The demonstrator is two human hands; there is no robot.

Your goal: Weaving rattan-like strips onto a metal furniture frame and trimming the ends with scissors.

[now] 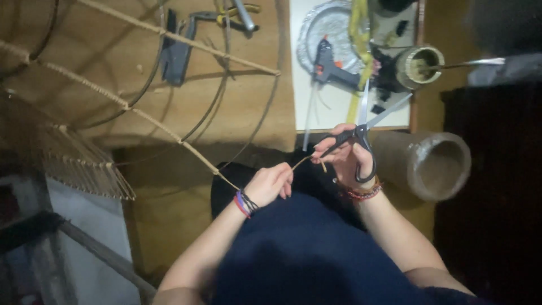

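From where I watch, the wire frame (186,85) wrapped in twine fills the left of the wooden table (248,113), with a stapler-like tool (175,51) lying beyond it. A wrapped rod (169,127) slants down and rightward to my left hand (270,183), whose fingers are closed, pinching the twine. The loose twine end (307,160) runs up and rightward from those fingertips toward my right hand (350,161), just beside it. That hand grips the scissors (364,127), their blades apart and pointing away from me, up and right, so the right hand is nearer the free end. Farther right sit a glue gun (330,68) and a cardboard tube (435,164).
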